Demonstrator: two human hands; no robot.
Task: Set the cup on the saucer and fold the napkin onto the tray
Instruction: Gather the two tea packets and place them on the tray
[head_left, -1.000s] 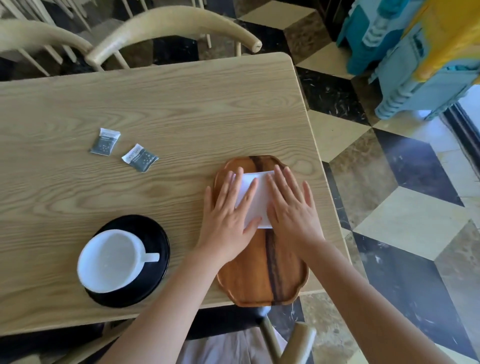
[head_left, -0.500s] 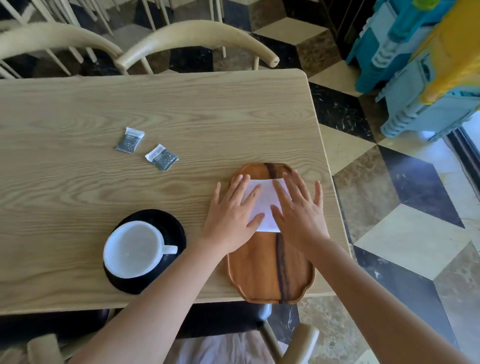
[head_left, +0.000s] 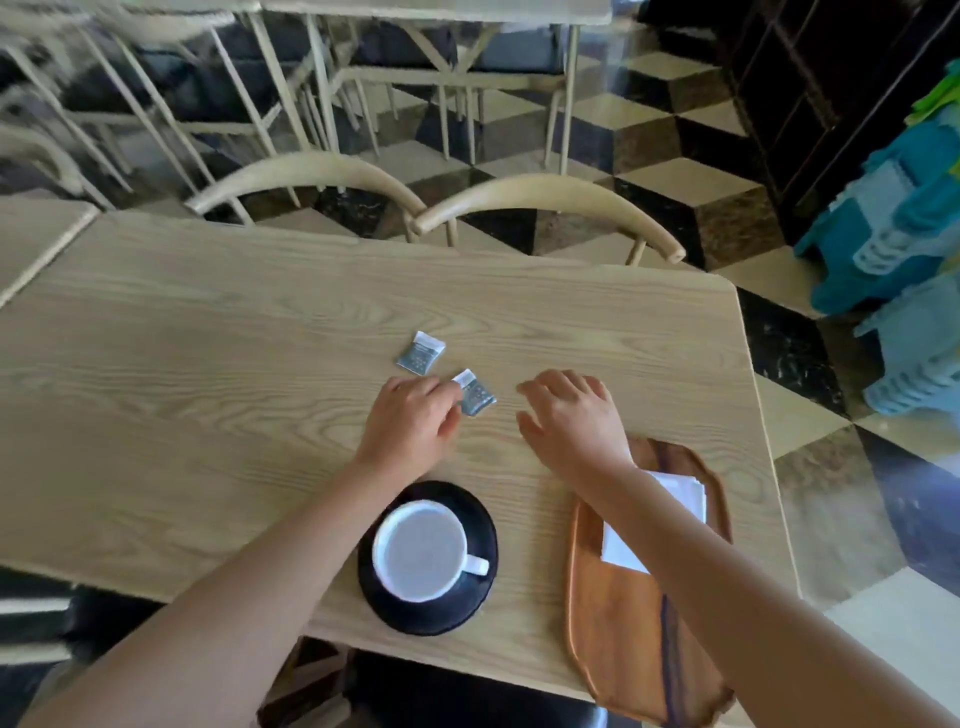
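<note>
Nearest the camera, at the lower right of the frame, the tray (head_left: 618, 639) is sitting on the table (head_left: 208, 374) with its near end hanging over the table edge. The folded napkin (head_left: 621, 548) is lying on the tray's far half, partly hidden by the right forearm crossing over it. Just left of the tray, at lower centre, the white cup (head_left: 421, 548) is standing upright on the black saucer (head_left: 480, 525), its handle pointing right toward the tray (the cup looks empty).

Further up, near the middle of the frame, both hands are reaching over the bare wood. The left hand (head_left: 410, 421) is curling its fingers at the corner of the near packet (head_left: 477, 396); it is touching or pinching that corner, and the blur does not show which. The right hand (head_left: 571, 415) is hovering just right of that packet with fingers loosely bent and spread, holding nothing.

A second packet (head_left: 422, 353) is lying a little beyond the first, apart from both hands. At the far edge of the table, two chairs (head_left: 550, 200) are standing side by side in the upper half of the frame.
</note>
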